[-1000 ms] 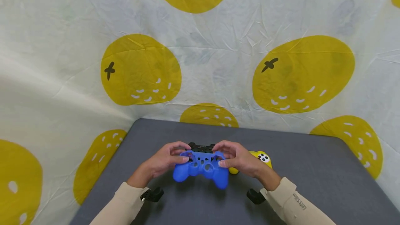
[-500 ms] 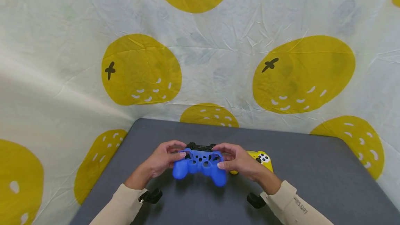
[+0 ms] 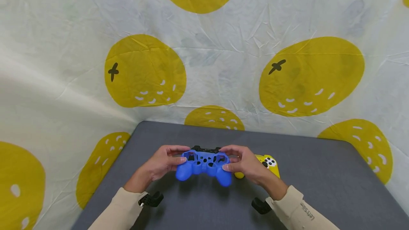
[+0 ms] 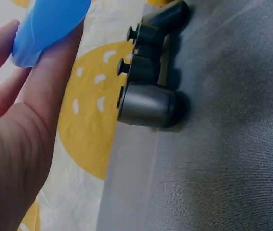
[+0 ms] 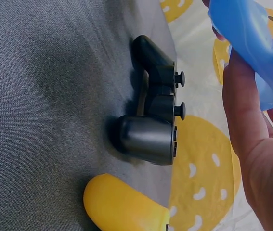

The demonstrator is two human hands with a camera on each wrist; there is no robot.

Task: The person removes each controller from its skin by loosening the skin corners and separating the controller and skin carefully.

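A blue silicone controller cover [image 3: 204,166], with cutouts for sticks and buttons, is held up between both hands. My left hand [image 3: 161,164] pinches its left end, thumb in front and fingers behind. At the other end my right hand [image 3: 244,160] pinches it the same way. The wrist views show the cover [image 4: 54,29] raised off the table. Beyond and below it a black game controller [image 5: 148,139] lies on the table, sticks up. In the head view the cover hides most of that controller [image 3: 206,149], leaving its back edge showing.
A yellow game controller [image 3: 270,162] lies on the table to the right, partly behind my right hand. The grey table [image 3: 319,180] meets a white cloth backdrop [image 3: 220,74] with yellow fruit prints. Black cameras [image 3: 262,205] sit on both wrists.
The blue cover has risen slightly in the head view and now overlaps more of the black controller. My left hand has shifted a little left; both hands keep hold.
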